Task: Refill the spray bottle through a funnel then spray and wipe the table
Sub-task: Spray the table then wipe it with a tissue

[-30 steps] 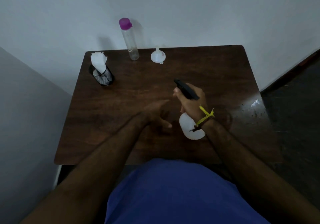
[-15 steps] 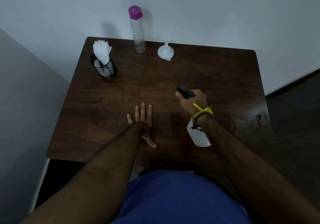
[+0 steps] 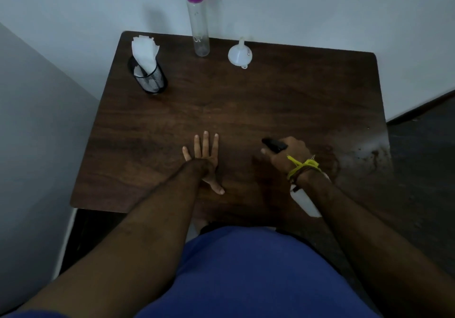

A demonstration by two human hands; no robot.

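Observation:
My right hand [image 3: 286, 156] grips the black head of a white spray bottle [image 3: 305, 202], whose nozzle points toward the far left. The bottle's white body shows below my wrist, partly hidden by my forearm. My left hand [image 3: 205, 156] lies flat on the dark wooden table [image 3: 246, 111] with fingers straight and spread, to the left of the bottle. A white funnel [image 3: 240, 54] stands upside down at the table's far edge. Beside it stands a tall clear bottle [image 3: 198, 22] with a purple cap.
A black mesh cup [image 3: 149, 76] holding white tissues stands at the far left corner. A wet, speckled patch [image 3: 369, 150] marks the table's right side. Walls close in behind and on the left; dark floor lies to the right.
My left hand turned from curled and raised to flat on the table. My right hand with the spray bottle lowered and tilted forward. The camera view shifted so the table looks nearer.

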